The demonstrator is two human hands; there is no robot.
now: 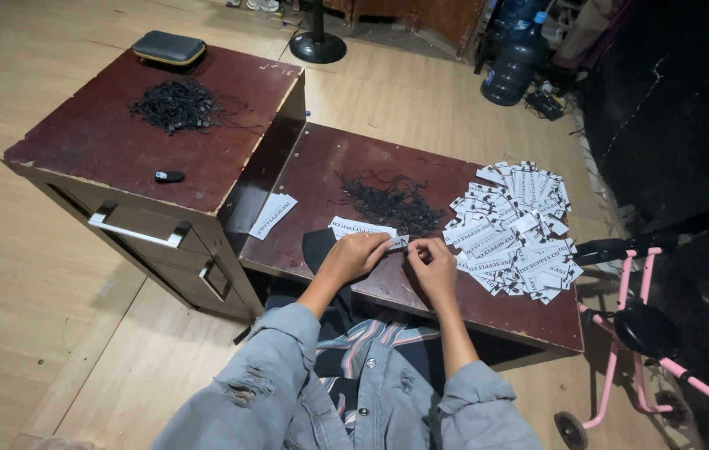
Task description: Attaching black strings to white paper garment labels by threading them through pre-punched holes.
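**Hands meet over one paper tag at the low surface**

Head view: the person sits at a low, dark-red surface [321, 167], both denim sleeves reaching forward. The left hand [355, 256] and the right hand [433, 265] come together near the front edge, fingers curled and pinched on a small white paper tag [396, 242] held between them. Both hands are closed in a fine fingertip grip rather than a full fist; whether a string is also caught in the fingers is too small to tell.

Just beyond the hands lies a loose heap of black strings [392, 202], and touching its near-left edge a white tag lying flat [358, 227]. Further left, another white tag [271, 216] rests apart, close to the taller cabinet [96, 142]. To the right of the hands spreads a large pile of white printed tags [517, 227] — many, overlapping, reaching toward the surface's right edge.

On the cabinet top sit a second heap of black strings [176, 106], a dark zipped case [169, 48] at the far corner, and a small dark object [169, 176] near the front.

As a judgement: the work looks far from finished — the tag pile is large and both string heaps are full, while only a couple of tags lie set aside on the left.
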